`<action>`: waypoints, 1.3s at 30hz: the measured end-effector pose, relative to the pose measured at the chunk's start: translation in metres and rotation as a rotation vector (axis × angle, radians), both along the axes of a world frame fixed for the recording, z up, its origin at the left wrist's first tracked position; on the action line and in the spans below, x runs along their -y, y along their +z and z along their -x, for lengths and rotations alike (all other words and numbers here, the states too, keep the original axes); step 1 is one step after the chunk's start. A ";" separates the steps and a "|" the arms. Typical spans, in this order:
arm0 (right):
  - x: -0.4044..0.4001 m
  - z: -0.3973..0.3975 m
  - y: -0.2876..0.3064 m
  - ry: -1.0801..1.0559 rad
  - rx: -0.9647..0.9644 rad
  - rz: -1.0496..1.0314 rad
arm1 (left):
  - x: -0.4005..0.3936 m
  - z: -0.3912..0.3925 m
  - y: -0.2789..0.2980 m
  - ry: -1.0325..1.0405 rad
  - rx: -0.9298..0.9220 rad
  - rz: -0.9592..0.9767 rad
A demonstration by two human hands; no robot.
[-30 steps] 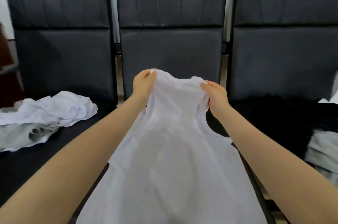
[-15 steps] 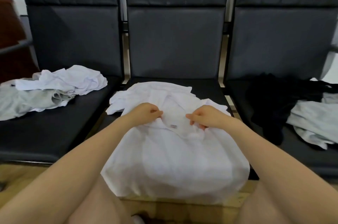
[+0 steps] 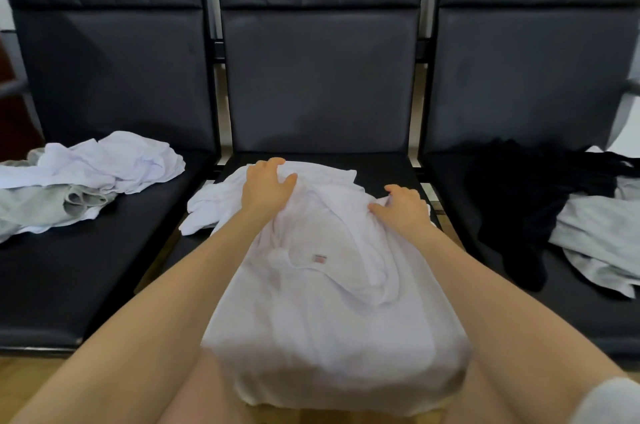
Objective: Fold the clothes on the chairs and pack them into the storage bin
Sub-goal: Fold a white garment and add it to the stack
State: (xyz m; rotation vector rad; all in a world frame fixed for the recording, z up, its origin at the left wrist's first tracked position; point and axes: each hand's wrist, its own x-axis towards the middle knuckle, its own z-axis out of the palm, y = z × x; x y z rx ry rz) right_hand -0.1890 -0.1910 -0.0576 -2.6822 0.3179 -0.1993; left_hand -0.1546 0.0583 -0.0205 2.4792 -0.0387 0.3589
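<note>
Occlusions and crops, head view

White shirt (image 3: 332, 313) is covering most of the middle chair seat (image 3: 381, 167); its small label (image 3: 319, 258) is too blurry to read. Frame edges are clipping the grey garment (image 3: 602, 236) at right and the pile (image 3: 86, 178) at left.

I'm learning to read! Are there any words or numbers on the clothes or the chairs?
Tag inside the neck of the white shirt: a small reddish label, too blurred to read.
Other clothes and the chairs: no words, numbers or signs to be seen.
</note>
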 end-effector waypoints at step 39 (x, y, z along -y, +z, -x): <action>-0.009 -0.165 0.014 -0.001 -0.046 -0.111 | 0.003 -0.152 0.001 0.129 -0.074 -0.348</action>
